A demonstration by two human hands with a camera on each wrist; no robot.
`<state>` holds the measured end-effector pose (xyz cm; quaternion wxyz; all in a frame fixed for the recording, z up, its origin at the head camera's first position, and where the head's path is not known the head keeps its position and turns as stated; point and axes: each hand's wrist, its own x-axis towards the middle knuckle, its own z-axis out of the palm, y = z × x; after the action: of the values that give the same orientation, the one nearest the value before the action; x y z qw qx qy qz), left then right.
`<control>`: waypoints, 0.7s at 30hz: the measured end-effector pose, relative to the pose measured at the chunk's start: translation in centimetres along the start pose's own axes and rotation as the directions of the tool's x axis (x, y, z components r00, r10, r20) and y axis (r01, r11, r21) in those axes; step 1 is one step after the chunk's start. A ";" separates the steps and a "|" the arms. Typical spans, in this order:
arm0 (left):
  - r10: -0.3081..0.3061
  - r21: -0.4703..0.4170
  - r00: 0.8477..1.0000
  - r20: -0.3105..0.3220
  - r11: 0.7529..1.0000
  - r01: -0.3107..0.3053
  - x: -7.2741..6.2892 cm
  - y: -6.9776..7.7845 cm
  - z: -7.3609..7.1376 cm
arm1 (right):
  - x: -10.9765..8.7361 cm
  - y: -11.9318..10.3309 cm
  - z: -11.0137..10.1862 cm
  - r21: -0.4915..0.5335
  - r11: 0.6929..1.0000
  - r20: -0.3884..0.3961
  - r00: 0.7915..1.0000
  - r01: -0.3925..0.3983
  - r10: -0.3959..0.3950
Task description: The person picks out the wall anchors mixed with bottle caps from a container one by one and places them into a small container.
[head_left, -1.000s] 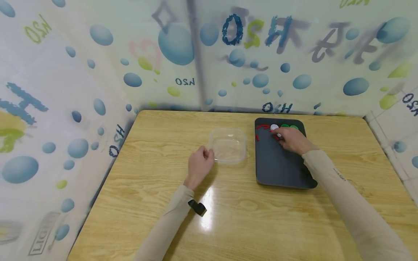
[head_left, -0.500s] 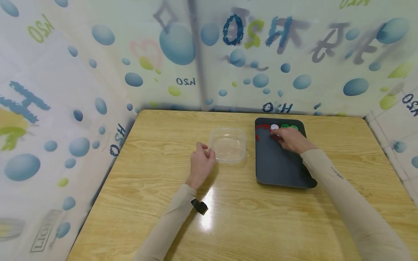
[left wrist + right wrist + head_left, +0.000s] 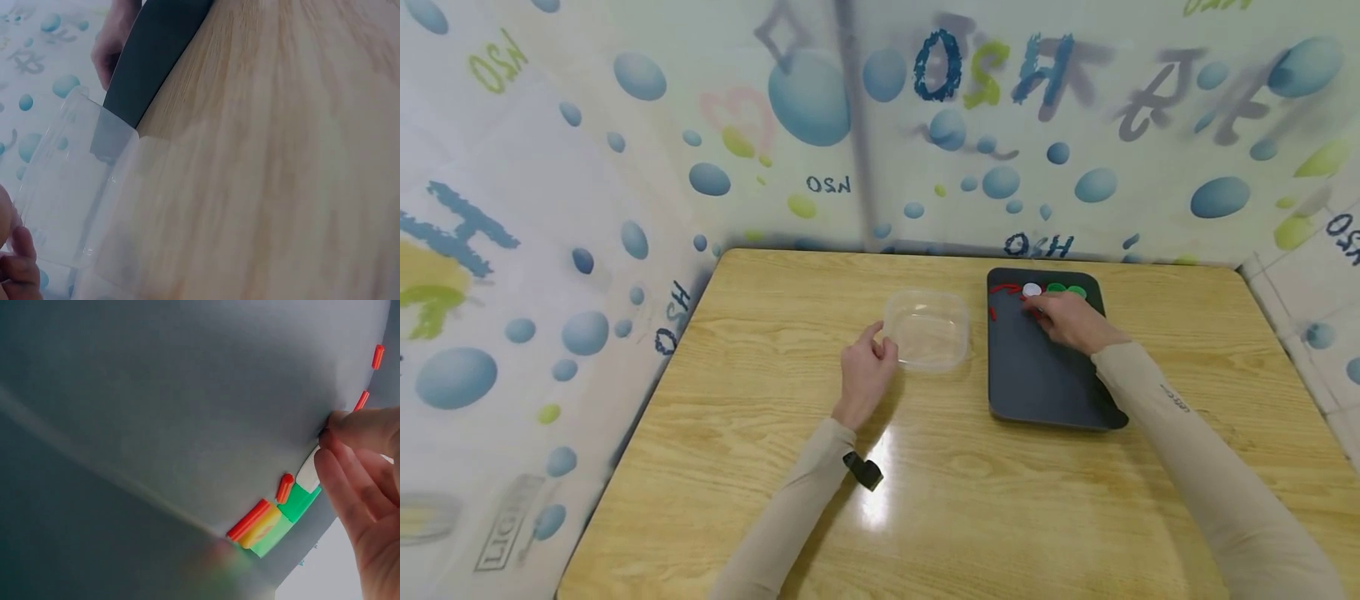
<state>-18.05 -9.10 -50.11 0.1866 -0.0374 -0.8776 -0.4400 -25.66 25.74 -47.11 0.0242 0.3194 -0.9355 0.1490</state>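
Note:
In the head view, my left hand (image 3: 867,372) is by the near-left corner of a clear plastic container (image 3: 931,365), its index finger extended and its fingertips at the rim. The left wrist view shows the fingers (image 3: 24,242) touching the container wall (image 3: 53,206). My right hand (image 3: 1070,322) reaches over the far end of a dark grey tray (image 3: 1037,375). In the right wrist view its thumb and fingers pinch together around a small dark piece (image 3: 323,435), mostly hidden. Close to them lie a white cap (image 3: 309,474) and a red stick (image 3: 361,400).
Two green caps (image 3: 1077,292) and several red sticks (image 3: 1003,288) lie along the tray's far side. A yellow piece (image 3: 259,530) is among them in the right wrist view. The tray and container stand on a wooden table (image 3: 962,500) against patterned walls (image 3: 775,192).
The left hand's index finger has lifted and extended from the container rim, and the hand has shifted slightly right and up in view. The right hand has stayed nearly in place over the tray.

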 end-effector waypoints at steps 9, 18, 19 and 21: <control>-0.016 -0.032 1.000 0.008 0.999 0.016 -0.1 0.2 0.3 | -0.7 -0.2 -0.3 0.083 0.994 0.051 0.996 -0.072 0.068; -0.032 -0.043 0.999 0.001 0.999 0.032 0.0 0.2 0.3 | -1.0 -0.8 -0.7 0.121 0.988 0.034 0.995 -0.092 0.089; -0.033 -0.044 0.999 0.004 0.998 0.033 0.0 0.2 0.3 | -1.0 -0.9 -0.9 0.118 0.988 0.034 0.995 -0.099 0.095; -0.039 -0.046 0.999 0.012 0.998 0.040 0.0 0.3 0.3 | -1.0 -1.2 -1.2 0.112 0.988 0.036 0.994 -0.108 0.105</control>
<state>-18.12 -8.68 -50.09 0.1723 -0.0267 -0.8687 -0.4637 -24.19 25.75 -45.79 -0.0158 0.2719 -0.9415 0.1983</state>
